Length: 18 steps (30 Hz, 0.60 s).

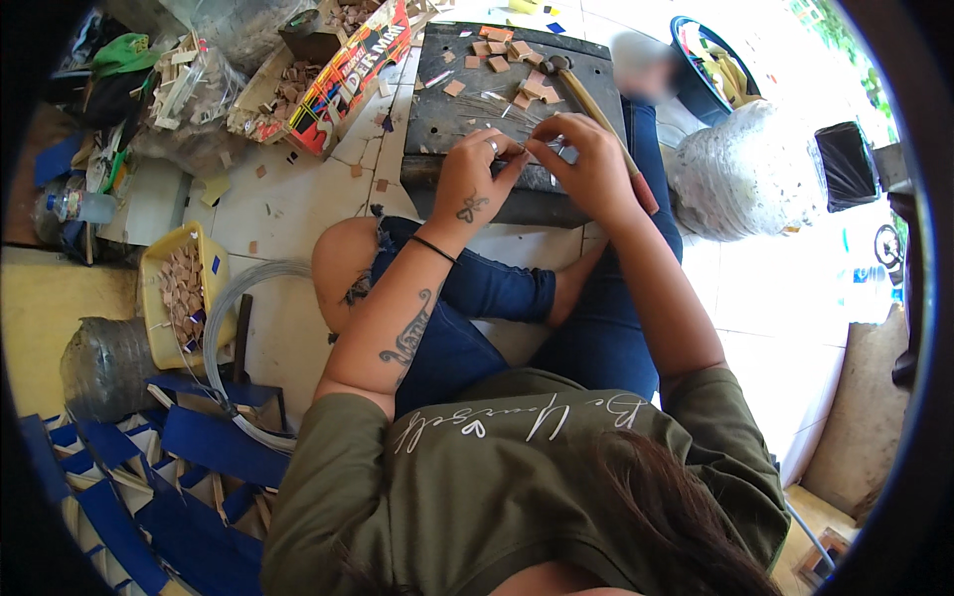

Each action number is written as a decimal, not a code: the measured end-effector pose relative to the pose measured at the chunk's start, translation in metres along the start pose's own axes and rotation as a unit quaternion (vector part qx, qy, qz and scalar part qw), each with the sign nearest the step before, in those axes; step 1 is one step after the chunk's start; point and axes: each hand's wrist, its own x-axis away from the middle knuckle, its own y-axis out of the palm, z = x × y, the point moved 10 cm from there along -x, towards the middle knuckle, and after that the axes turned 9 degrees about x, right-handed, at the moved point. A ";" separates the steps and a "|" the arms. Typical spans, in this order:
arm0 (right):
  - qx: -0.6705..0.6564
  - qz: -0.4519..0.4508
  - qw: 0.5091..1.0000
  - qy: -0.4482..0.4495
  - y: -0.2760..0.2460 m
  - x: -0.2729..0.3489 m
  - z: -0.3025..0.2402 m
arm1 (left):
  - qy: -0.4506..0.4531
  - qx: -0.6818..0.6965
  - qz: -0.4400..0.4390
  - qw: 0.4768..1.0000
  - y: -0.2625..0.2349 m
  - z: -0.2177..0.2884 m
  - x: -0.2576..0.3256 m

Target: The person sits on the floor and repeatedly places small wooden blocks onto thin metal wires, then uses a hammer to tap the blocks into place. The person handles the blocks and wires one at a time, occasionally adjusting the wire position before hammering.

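Observation:
Over the near edge of a low black work block (429, 109), my left hand (475, 177) and my right hand (586, 164) come together, fingertips almost touching. Both hands pinch; whatever lies between the fingers is too small to make out. Several thin wire pieces (487, 105) are strewn on the block just beyond my fingers. Small brown wooden tiles (500, 64) are scattered toward its far side. A hammer (588, 97) lies along the block's right side, its head far and its red-ended handle passing beside my right wrist.
A printed cardboard box (343, 84) of wooden pieces stands at the far left. Nearer are a yellow tub (159, 288) of tiles, a wire coil (221, 308) and blue partitioned pieces (189, 517). On the right are a wrapped bundle (745, 169) and a dark bucket (686, 70).

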 end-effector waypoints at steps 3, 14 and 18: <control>0.193 0.058 0.979 0.030 -0.029 0.015 0.026 | 0.016 0.010 0.001 1.000 0.000 0.004 0.000; -0.035 -0.037 0.982 0.181 -0.035 0.054 0.080 | 0.027 0.018 -0.012 0.999 0.005 0.006 -0.002; -0.155 -0.100 0.954 0.237 -0.052 0.094 0.043 | 0.003 0.007 -0.028 1.000 0.007 0.002 -0.002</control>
